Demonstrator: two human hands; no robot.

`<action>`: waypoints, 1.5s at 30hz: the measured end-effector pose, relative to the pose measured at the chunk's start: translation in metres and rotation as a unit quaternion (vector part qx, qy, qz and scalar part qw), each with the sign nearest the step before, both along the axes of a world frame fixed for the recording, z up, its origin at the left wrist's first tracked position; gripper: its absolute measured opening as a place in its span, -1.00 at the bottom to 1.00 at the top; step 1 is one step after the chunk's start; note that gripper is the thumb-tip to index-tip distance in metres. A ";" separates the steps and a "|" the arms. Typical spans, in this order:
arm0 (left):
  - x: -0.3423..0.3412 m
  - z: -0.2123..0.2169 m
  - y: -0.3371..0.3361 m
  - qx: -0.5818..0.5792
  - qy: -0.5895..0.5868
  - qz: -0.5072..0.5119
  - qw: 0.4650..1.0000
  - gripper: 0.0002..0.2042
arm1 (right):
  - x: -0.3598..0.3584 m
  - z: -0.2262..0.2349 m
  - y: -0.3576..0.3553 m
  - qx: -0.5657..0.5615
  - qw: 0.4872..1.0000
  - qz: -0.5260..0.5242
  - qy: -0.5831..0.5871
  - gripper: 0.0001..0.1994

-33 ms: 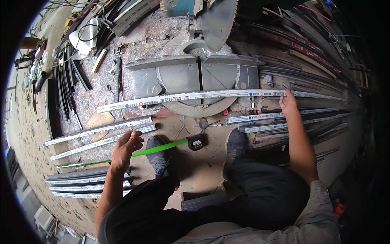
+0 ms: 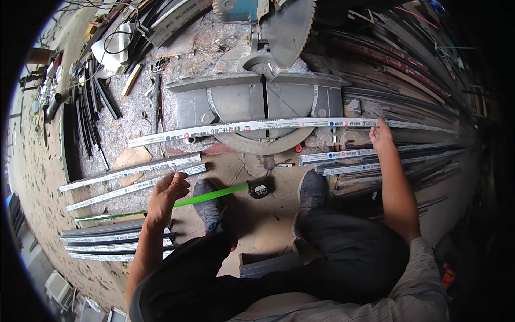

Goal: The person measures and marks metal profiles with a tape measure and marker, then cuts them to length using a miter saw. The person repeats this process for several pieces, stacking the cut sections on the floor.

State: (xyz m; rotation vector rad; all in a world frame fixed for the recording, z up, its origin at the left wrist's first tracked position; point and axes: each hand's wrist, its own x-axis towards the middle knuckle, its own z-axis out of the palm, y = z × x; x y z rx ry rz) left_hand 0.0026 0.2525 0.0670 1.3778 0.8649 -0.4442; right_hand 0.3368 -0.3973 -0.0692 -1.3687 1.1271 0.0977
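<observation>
A long profile strip [image 2: 289, 123] with white printed film lies across the front of the miter saw's table [image 2: 236, 102]. My right hand [image 2: 381, 135] is closed round it, right of the saw. My left hand [image 2: 169, 196] hovers at the lower left with its fingers curled together; whatever they may pinch is too small to make out. Beside its fingertips end two short film-covered profiles [image 2: 139, 185]. A tape measure [image 2: 259, 188] rests on the floor between my shoes, its green blade [image 2: 225, 192] drawn out leftward and partly hidden by my left hand and wrist.
The toothed saw blade [image 2: 289, 32] stands raised above the table. More wrapped profiles [image 2: 102, 248] lie stacked at the lower left, and others [image 2: 343, 155] at the right. Dark offcuts [image 2: 88, 107] lie on the left, beyond a flat tan piece [image 2: 132, 158]. Long bars [image 2: 397, 64] fill the far right.
</observation>
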 end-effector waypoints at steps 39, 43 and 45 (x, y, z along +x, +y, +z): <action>-0.036 -0.029 0.006 0.030 0.038 -0.048 0.998 -0.38 | -0.003 0.043 0.099 -0.023 0.970 0.201 0.134 -0.43; -0.041 -0.034 0.006 0.018 0.039 -0.041 0.998 -0.39 | 0.005 0.039 0.092 -0.005 0.971 0.191 0.143 -0.45; -0.044 -0.036 0.005 0.015 0.041 -0.041 0.998 -0.40 | 0.007 0.038 0.090 0.007 0.972 0.189 0.141 -0.46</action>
